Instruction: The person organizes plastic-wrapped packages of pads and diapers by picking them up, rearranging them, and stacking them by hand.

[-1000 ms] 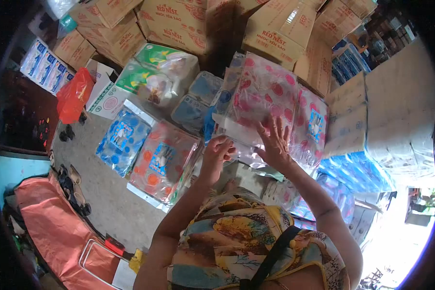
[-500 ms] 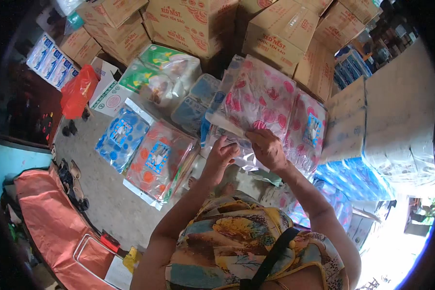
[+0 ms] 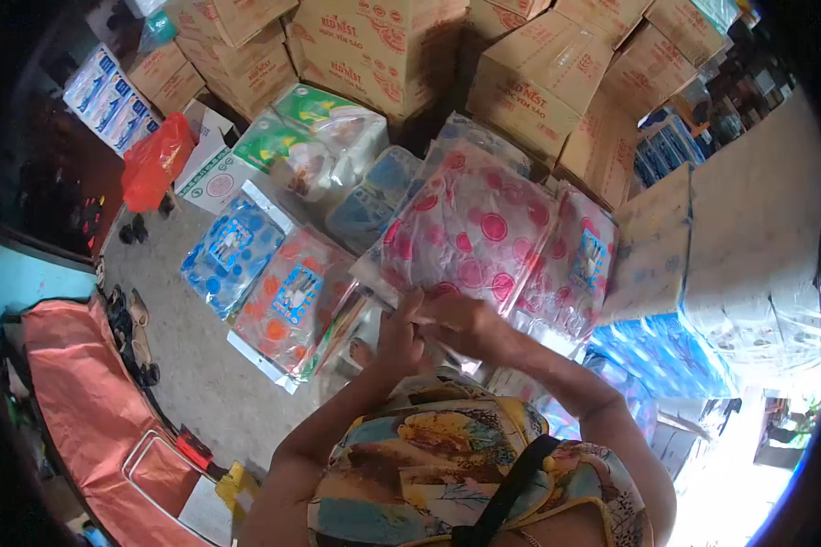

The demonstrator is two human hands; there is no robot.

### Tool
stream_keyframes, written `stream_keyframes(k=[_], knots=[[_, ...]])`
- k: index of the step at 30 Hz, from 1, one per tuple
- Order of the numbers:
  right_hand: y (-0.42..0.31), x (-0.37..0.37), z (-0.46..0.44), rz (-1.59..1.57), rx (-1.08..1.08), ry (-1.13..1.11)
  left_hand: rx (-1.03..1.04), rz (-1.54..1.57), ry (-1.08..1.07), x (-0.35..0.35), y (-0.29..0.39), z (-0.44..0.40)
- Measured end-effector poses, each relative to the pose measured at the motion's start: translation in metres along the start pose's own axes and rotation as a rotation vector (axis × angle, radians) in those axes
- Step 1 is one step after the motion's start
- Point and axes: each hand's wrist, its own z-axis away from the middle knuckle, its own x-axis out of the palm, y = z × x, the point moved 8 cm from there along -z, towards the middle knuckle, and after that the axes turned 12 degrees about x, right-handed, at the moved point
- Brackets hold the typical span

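Observation:
A flat clear plastic package with pink dots point(image 3: 470, 223) lies tilted in front of me, its pale edge strip point(image 3: 374, 281) toward my body. My left hand point(image 3: 400, 339) is closed on that near edge. My right hand point(image 3: 465, 325) sits right beside it, fingers bent over the same edge and slightly blurred. Beside it on the right lies a second pink-dotted package point(image 3: 582, 264) with a blue label. To the left are an orange-dotted package point(image 3: 296, 287) and a blue-dotted package point(image 3: 233, 251), each with a blue label.
Brown cartons point(image 3: 351, 55) are stacked along the back. A green and white plastic-wrapped pack point(image 3: 324, 137) stands before them, near a red plastic bag point(image 3: 158, 164). Tall wrapped bundles point(image 3: 739, 246) rise on the right. Shoes point(image 3: 140, 333) and an orange-red cover point(image 3: 82, 383) lie left.
Both hands have come closer together and lower, toward my body, drawing the near edge of the pink-dotted package with them. My left hand has closed on the edge.

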Motion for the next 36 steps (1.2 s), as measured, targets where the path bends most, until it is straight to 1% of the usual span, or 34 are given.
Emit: stream_keyframes(k=[1, 2, 4, 5, 6, 7, 8, 9, 10, 11, 12, 13, 14, 15, 17, 18, 19, 20, 22, 23, 25, 26, 28, 29, 30, 31, 32, 34, 35, 36], knots=[[0.014, -0.01, -0.007, -0.049, 0.073, -0.075, 0.308, -0.461, -0.159, 0.005, 0.018, 0.001], [0.028, -0.019, -0.015, -0.097, 0.148, -0.151, 0.306, -0.464, -0.15, 0.004, 0.011, 0.003], [0.042, -0.075, -0.032, 0.187, 0.146, 0.264, 0.002, -0.123, -0.027, -0.003, -0.024, 0.008], [0.059, -0.096, -0.042, 0.225, 0.186, 0.321, 0.003, -0.121, -0.02, -0.002, -0.027, 0.008], [0.076, -0.116, -0.049, 0.262, 0.223, 0.378, -0.025, -0.035, 0.024, -0.004, -0.032, 0.007], [0.096, -0.131, -0.054, 0.342, 0.303, 0.435, -0.052, 0.052, 0.068, -0.005, -0.036, 0.007], [0.114, -0.143, -0.054, 0.42, 0.382, 0.492, -0.048, 0.053, 0.077, -0.006, -0.039, 0.007], [0.13, -0.149, -0.052, 0.421, 0.373, 0.486, -0.13, 0.155, 0.075, -0.005, -0.049, 0.011], [0.154, -0.153, -0.05, 0.361, 0.444, 0.438, -0.212, 0.257, 0.075, -0.003, -0.057, 0.014], [0.169, -0.153, -0.05, 0.3, 0.515, 0.388, -0.208, 0.257, 0.086, -0.001, -0.036, 0.005], [0.177, -0.153, -0.049, 0.299, 0.507, 0.378, -0.401, 0.532, 0.254, 0.002, -0.028, 0.005], [0.186, -0.149, -0.044, 0.355, 0.608, 0.328, -0.592, 0.809, 0.421, 0.009, -0.025, 0.01], [0.195, -0.144, -0.037, 0.41, 0.711, 0.277, -0.59, 0.81, 0.432, 0.009, -0.03, 0.011], [0.196, -0.139, -0.032, 0.409, 0.708, 0.269, -0.616, 0.8, 0.421, 0.01, -0.039, 0.015], [0.185, -0.131, -0.03, 0.555, 0.545, 0.274, -0.642, 0.79, 0.413, 0.012, -0.037, 0.017], [0.191, -0.13, -0.03, 0.553, 0.545, 0.271, -0.491, 0.559, 0.336, 0.004, -0.026, 0.012], [0.205, -0.131, -0.028, 0.452, 0.669, 0.278, -0.339, 0.327, 0.255, -0.002, -0.012, 0.005], [0.219, -0.131, -0.024, 0.348, 0.793, 0.286, -0.341, 0.325, 0.253, -0.003, -0.016, 0.004], [0.22, -0.13, -0.027, 0.365, 0.825, 0.272, -0.626, 0.659, 0.362, 0.004, -0.043, 0.014], [0.217, -0.129, -0.028, 0.386, 0.854, 0.255, -0.627, 0.658, 0.357, 0.004, -0.044, 0.013], [0.214, -0.129, -0.028, 0.386, 0.881, 0.248, -0.583, 0.793, 0.358, 0.009, -0.04, 0.011], [0.213, -0.128, -0.029, 0.386, 0.905, 0.236, -0.582, 0.795, 0.358, 0.009, -0.04, 0.012], [0.196, -0.131, -0.029, 0.415, 0.916, 0.233, -0.356, 0.578, 0.303, 0.0, -0.027, 0.005], [0.189, -0.132, -0.031, 0.443, 0.927, 0.231, -0.353, 0.58, 0.309, -0.003, -0.027, 0.004], [0.211, -0.132, -0.026, 0.446, 0.92, 0.226, -0.503, 0.727, 0.36, 0.0, -0.037, 0.008], [0.241, -0.136, -0.02, 0.428, 0.831, 0.282, -0.654, 0.875, 0.411, 0.005, -0.043, 0.014], [0.255, -0.138, -0.019, 0.408, 0.742, 0.336, -0.649, 0.878, 0.42, 0.002, -0.04, 0.014], [0.225, -0.141, -0.023, 0.415, 0.704, 0.283, -0.552, 0.692, 0.33, -0.007, -0.028, 0.01], [0.211, -0.139, -0.025, 0.42, 0.671, 0.239, -0.547, 0.695, 0.345, -0.01, -0.028, 0.009], [0.214, -0.136, -0.024, 0.421, 0.66, 0.227, -0.615, 0.722, 0.375, -0.01, -0.031, 0.012]])
